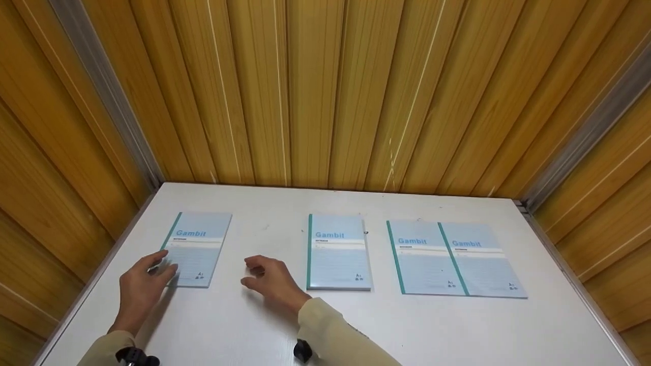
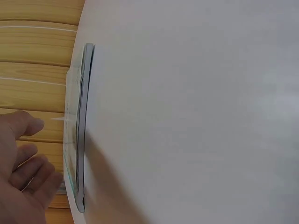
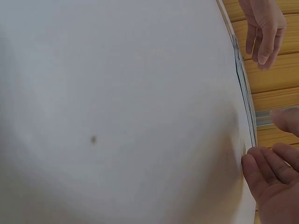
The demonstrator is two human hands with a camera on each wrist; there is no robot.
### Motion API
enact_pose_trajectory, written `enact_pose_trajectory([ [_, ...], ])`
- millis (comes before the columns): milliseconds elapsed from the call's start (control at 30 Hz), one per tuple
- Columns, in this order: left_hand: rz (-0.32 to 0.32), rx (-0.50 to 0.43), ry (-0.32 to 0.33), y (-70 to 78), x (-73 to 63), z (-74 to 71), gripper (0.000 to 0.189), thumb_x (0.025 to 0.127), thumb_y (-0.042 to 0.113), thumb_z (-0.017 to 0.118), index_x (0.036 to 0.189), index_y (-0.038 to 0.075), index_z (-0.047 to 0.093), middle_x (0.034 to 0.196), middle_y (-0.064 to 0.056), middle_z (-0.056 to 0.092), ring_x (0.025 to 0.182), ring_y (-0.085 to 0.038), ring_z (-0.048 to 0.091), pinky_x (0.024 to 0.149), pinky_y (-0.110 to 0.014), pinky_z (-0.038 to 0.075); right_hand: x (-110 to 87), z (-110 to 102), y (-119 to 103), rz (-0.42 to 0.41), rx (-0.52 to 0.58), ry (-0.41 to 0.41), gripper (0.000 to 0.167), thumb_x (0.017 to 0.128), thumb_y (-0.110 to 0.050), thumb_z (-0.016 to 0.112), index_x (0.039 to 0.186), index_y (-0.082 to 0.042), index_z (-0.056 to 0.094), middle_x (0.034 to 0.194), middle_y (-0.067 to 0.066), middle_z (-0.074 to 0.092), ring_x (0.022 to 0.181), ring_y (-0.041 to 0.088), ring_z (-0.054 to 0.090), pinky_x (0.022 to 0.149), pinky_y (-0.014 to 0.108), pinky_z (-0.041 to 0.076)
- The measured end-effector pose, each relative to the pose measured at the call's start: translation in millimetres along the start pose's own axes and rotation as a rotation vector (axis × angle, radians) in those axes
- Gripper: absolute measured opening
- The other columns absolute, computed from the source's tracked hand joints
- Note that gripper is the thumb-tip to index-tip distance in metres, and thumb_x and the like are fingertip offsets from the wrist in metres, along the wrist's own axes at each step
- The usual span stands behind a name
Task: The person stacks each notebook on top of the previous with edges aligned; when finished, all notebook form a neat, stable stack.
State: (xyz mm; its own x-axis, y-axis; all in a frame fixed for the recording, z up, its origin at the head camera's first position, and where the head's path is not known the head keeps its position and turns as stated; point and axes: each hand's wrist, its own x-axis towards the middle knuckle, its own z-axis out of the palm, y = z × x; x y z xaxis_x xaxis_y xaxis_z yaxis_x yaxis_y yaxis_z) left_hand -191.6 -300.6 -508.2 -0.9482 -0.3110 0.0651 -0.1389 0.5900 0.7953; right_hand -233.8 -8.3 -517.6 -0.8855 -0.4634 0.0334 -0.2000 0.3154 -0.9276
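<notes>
On the left of the table lies a light-blue notebook (image 1: pixel 196 256) with a green spine and "Gambit" on its cover. My left hand (image 1: pixel 142 290) is over its lower left edge, thumb and fingers parted and holding nothing. In the left wrist view, a gap shows between the left hand (image 2: pixel 23 172) and that notebook (image 2: pixel 80 130), seen edge-on. My right hand (image 1: pixel 272 282) hovers above the bare table between this notebook and the middle notebook stack (image 1: pixel 338 259). Its fingers are loosely bent with nothing between them; the right wrist view shows the same right hand (image 3: pixel 275 172).
Two matching notebooks, a left one (image 1: pixel 419 264) and a right one (image 1: pixel 483 264), lie side by side on the right of the white table (image 1: pixel 335 330). Wood-patterned walls (image 1: pixel 315 91) rise behind and on both sides.
</notes>
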Motion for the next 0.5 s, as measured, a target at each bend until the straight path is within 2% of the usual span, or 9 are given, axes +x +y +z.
enact_pose_trajectory([
  [300,-0.053,0.057,0.006,-9.5,6.1,-9.3,0.060,0.098,0.005,0.072,0.150,-0.011,0.048,0.158,-0.036,0.040,0.140,-0.061,0.042,0.111,-0.065,0.043,3.4,15.4,-5.2,0.032,-0.020,-0.015,0.048,0.095,-0.015,0.082,0.139,-0.006,0.068,0.133,-0.001,0.069,0.121,0.008,0.062,0.108,0.025,0.049],
  [500,-0.047,0.093,0.023,-18.3,5.2,-10.1,0.062,0.097,0.006,0.074,0.149,-0.014,0.047,0.154,-0.039,0.043,0.140,-0.058,0.044,0.112,-0.065,0.042,5.4,24.1,-10.8,0.056,-0.035,-0.049,0.051,0.094,-0.017,0.083,0.142,-0.010,0.067,0.137,-0.006,0.067,0.126,0.005,0.059,0.110,0.025,0.046],
])
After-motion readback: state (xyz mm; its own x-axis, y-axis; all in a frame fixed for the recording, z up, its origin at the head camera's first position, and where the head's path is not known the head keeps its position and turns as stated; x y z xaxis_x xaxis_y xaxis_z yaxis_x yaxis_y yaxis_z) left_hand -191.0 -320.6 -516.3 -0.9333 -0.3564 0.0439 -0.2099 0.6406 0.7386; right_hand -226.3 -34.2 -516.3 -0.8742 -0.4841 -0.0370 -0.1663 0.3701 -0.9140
